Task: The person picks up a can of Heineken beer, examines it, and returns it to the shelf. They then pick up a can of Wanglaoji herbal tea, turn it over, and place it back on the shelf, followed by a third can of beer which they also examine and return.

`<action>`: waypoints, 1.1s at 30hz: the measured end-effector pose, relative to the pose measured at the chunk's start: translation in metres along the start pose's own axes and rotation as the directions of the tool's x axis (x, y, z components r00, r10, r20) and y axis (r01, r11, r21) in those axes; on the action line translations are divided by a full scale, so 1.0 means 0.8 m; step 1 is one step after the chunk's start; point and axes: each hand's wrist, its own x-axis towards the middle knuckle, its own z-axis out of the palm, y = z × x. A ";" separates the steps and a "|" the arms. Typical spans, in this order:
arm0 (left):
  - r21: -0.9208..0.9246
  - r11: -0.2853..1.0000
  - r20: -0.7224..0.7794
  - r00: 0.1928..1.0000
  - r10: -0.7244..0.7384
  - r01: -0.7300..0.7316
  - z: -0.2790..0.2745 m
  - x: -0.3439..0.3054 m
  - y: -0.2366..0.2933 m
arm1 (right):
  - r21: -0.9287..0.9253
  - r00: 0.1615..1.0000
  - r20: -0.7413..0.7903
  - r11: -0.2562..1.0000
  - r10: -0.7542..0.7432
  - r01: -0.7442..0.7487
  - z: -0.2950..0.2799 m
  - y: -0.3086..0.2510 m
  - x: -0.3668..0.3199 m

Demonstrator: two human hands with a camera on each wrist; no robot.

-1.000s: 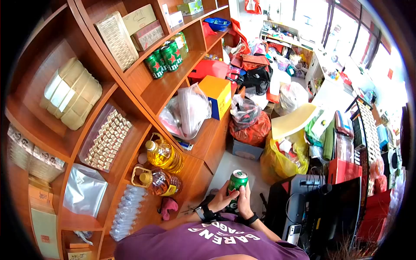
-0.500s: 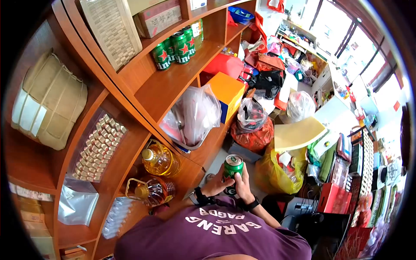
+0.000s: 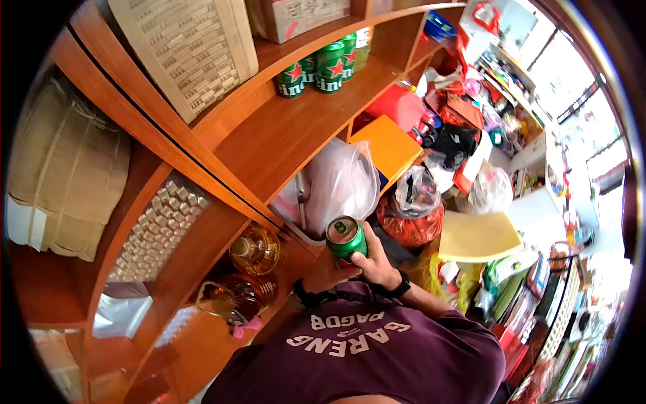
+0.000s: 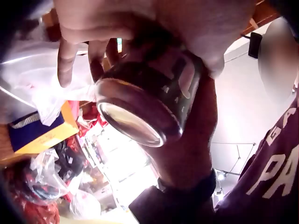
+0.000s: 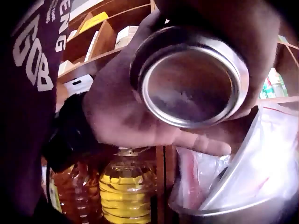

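Observation:
A green can point(image 3: 348, 241) is held between both hands in front of the chest, its top tilted toward the head camera. My left hand point(image 3: 319, 275) is round its left and lower side; in the right wrist view the left hand point(image 5: 126, 105) has its fingers stretched out beside the can point(image 5: 189, 86). My right hand point(image 3: 378, 264) grips the can from the right, the thumb across its front. The can's bottom point(image 4: 133, 122) faces the left wrist camera, with the right hand point(image 4: 184, 158) behind it. Some fingertips are hidden.
Several green cans point(image 3: 330, 67) stand on a wooden shelf point(image 3: 269, 138) ahead. Below are a plastic-covered bin point(image 3: 340, 182) and an orange box point(image 3: 387, 151). Oil bottles point(image 3: 256, 250) stand at lower left; bags point(image 3: 412, 219) and a yellow board point(image 3: 479, 237) lie to the right.
The head view has turned and come closer to the shelf. Both hands have raised the can, which now appears before the plastic-covered bin and tilted more toward the head camera.

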 end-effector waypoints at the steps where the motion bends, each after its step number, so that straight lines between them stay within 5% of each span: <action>1: 0.048 0.998 -0.055 0.998 0.032 -0.029 0.002 0.010 0.004 | 0.041 0.998 0.024 0.997 -0.061 0.060 -0.006 -0.005 0.015; 5: 0.009 1.000 -0.299 0.954 0.028 -0.027 0.030 0.047 0.050 | 0.171 0.991 0.102 0.983 -0.084 0.066 -0.040 -0.002 0.065; 9: -0.141 0.967 -0.429 0.893 0.134 -0.212 0.052 0.101 0.065 | 0.146 0.964 0.208 0.980 -0.165 0.137 -0.087 -0.014 0.106; 10: 0.216 0.955 -0.393 0.877 0.275 -0.203 0.043 0.114 0.057 | 0.136 0.957 0.231 0.979 -0.177 0.148 -0.105 -0.017 0.117; 11: 0.128 0.964 -0.456 0.849 0.267 -0.234 0.051 0.126 0.044 | 0.146 0.957 0.211 0.974 -0.201 0.172 -0.122 -0.023 0.122; 14: 0.297 0.955 -0.386 0.913 0.131 -0.011 0.078 0.154 0.045 | 0.190 0.961 0.214 0.972 -0.178 0.138 -0.177 -0.015 0.131; 16: 0.212 0.976 -0.545 0.823 0.160 -0.050 0.116 0.178 0.029 | 0.241 0.964 0.209 0.964 -0.164 0.111 -0.205 -0.002 0.135; 19: 0.517 0.856 -0.479 0.832 0.280 0.010 0.126 0.203 0.036 | 0.311 0.955 0.226 0.943 -0.192 0.116 -0.230 0.012 0.152; 22: 0.491 0.868 -0.465 0.822 0.327 -0.067 0.133 0.229 0.045 | 0.286 0.923 0.301 0.946 -0.241 0.154 -0.248 0.009 0.177; 25: 0.492 0.868 -0.525 0.816 0.241 0.060 0.143 0.248 0.067 | 0.290 0.897 0.349 0.941 -0.271 0.172 -0.262 0.005 0.204; 27: 0.543 0.839 -0.535 0.786 0.311 0.037 0.137 0.262 0.074 | 0.296 0.876 0.383 0.937 -0.295 0.186 -0.263 0.003 0.224; 29: 0.666 0.746 -0.505 0.717 0.481 -0.031 0.128 0.272 0.079 | 0.282 0.864 0.371 0.928 -0.341 0.245 -0.259 -0.009 0.239; 30: 0.668 0.743 -0.525 0.678 0.515 -0.047 0.121 0.277 0.079 | 0.253 0.845 0.270 0.881 -0.461 0.400 -0.251 -0.016 0.246; 32: 0.648 0.762 -0.575 0.661 0.482 0.008 0.098 0.280 0.086 | 0.355 0.849 0.208 0.846 -0.486 0.398 -0.243 0.010 0.263; 33: 0.500 0.859 -0.662 0.591 0.462 -0.111 0.096 0.290 0.096 | 0.397 0.853 0.157 0.823 -0.498 0.407 -0.238 0.015 0.274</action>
